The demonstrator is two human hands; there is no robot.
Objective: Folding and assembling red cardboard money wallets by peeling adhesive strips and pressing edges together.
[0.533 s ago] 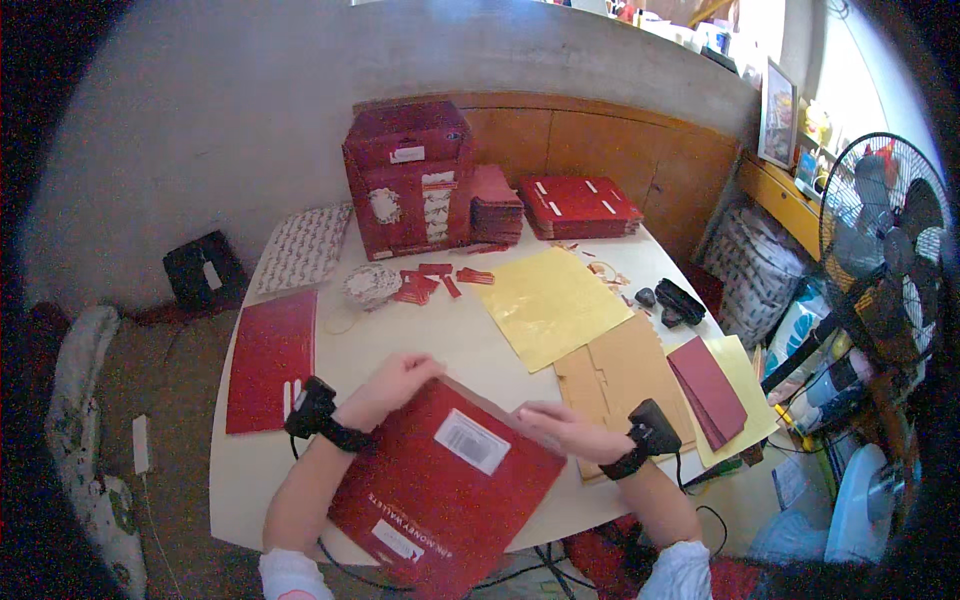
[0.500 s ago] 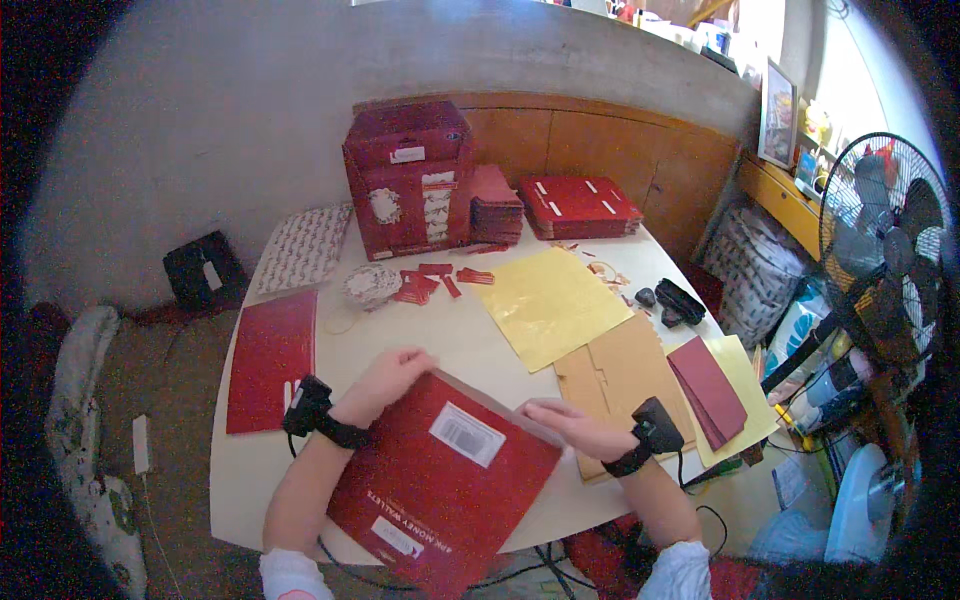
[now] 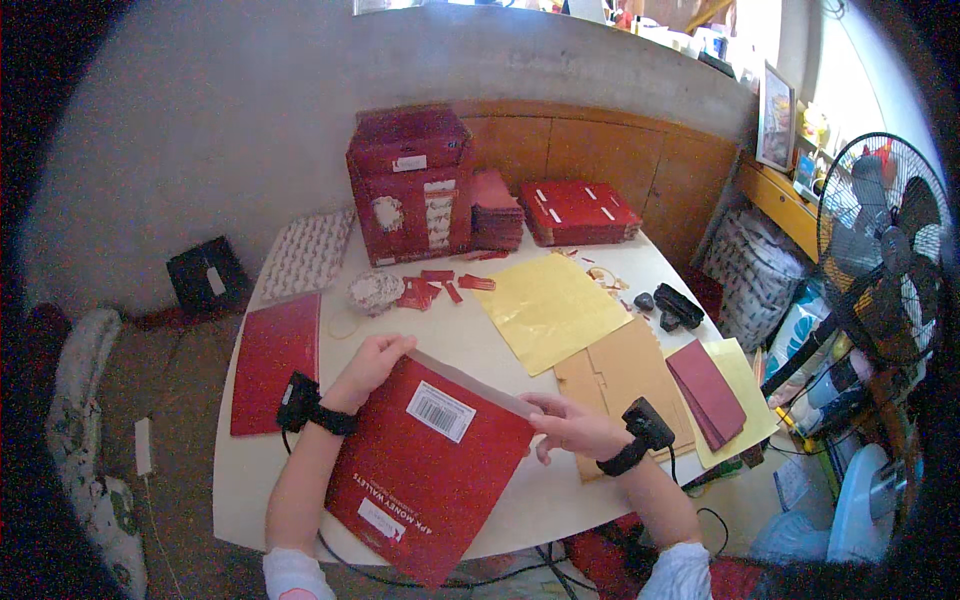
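A flat red packet with a white barcode label, a pale strip along its top edge and a smaller white label lower down tilts in front of me over the near table edge. My left hand pinches its upper left corner. At its upper right corner my right hand grips the edge between thumb and fingers. Each wrist wears a black strapped device. A red folder-like sheet lies left of my left hand. Brown card pieces are just beyond my right hand.
Across the white table stand a dark red box, stacked red packets and red card pieces. A yellow sheet, red scraps and maroon envelopes lie nearer. A fan is at right; black cables run below.
The red packet has shifted a little left and up, turning slightly. Both hands moved with it; my right hand's fingers have spread somewhat, and the hold at both corners remains.
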